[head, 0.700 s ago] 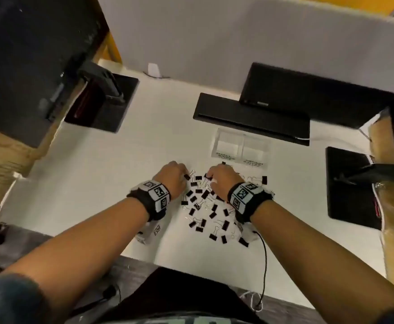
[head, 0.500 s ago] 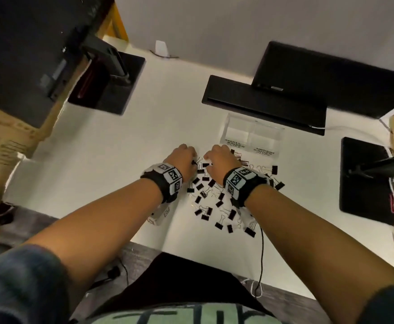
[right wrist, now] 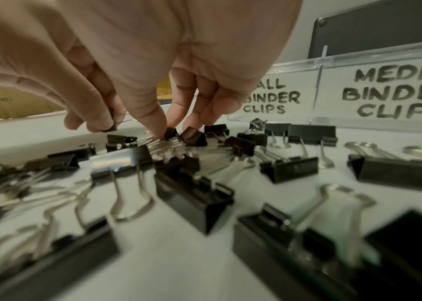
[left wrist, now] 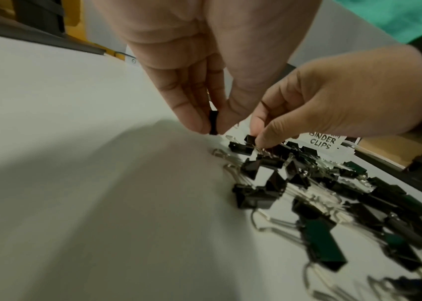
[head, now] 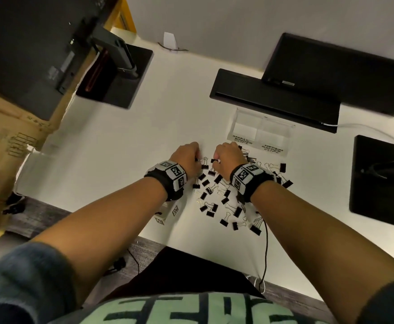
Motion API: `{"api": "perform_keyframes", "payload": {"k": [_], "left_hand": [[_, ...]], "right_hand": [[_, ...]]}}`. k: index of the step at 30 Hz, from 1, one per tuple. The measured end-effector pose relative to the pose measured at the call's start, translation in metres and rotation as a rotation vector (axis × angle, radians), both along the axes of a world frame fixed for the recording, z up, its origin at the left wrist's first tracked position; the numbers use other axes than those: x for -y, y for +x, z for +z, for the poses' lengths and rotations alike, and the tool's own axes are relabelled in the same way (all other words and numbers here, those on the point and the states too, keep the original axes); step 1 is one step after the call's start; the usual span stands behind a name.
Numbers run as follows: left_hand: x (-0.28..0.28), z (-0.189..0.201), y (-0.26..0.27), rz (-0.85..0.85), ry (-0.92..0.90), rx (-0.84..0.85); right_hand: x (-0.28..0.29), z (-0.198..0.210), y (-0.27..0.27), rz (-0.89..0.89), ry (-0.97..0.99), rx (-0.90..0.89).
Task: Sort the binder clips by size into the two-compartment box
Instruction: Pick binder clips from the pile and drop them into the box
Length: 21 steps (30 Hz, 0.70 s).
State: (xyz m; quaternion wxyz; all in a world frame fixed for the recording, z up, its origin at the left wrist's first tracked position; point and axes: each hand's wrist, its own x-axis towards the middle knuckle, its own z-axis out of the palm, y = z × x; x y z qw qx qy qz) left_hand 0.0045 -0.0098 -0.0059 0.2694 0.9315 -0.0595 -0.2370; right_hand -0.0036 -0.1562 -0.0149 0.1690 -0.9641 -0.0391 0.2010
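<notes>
Several black binder clips of two sizes lie scattered on the white table. Just beyond them stands the clear two-compartment box, labelled SMALL BINDER CLIPS and MEDIUM BINDER CLIPS; both compartments look bare. At the pile's far left edge my left hand pinches a small clip between thumb and fingertips, just above the table. Right beside it, my right hand pinches another small clip that lies among the others.
A black laptop sits close behind the box. Black monitor bases stand at far left and at right. A cardboard box is at the left edge, and a black cable hangs over the table's front.
Both hands have stayed at the far edge of the pile and drawn a little closer together. The head camera has shifted, so the box sits lower in view.
</notes>
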Motion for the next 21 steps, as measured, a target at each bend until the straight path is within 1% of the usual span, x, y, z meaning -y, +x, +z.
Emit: {"api": "perform_keyframes", "payload": {"k": [4, 6, 11, 14, 16, 21], "left_hand": [[0.001, -0.004, -0.009, -0.034, -0.086, 0.023], [0.003, -0.007, -0.012, -0.046, -0.079, 0.045], [0.008, -0.014, -0.013, 0.008, -0.015, 0.039], [0.010, -0.013, -0.012, -0.015, -0.002, 0.049], [0.011, -0.013, -0.012, -0.019, 0.012, 0.057], [0.010, -0.014, -0.011, -0.091, 0.073, -0.003]], "right_hand": [[0.007, 0.002, -0.004, -0.012, 0.039, 0.043], [0.009, 0.002, -0.006, 0.054, 0.022, 0.057], [0.009, -0.002, -0.006, 0.213, -0.040, 0.057], [0.008, -0.002, -0.003, 0.213, -0.069, 0.059], [0.007, 0.000, -0.002, 0.193, -0.054, 0.064], [0.010, 0.007, 0.000, 0.170, -0.050, 0.065]]}}
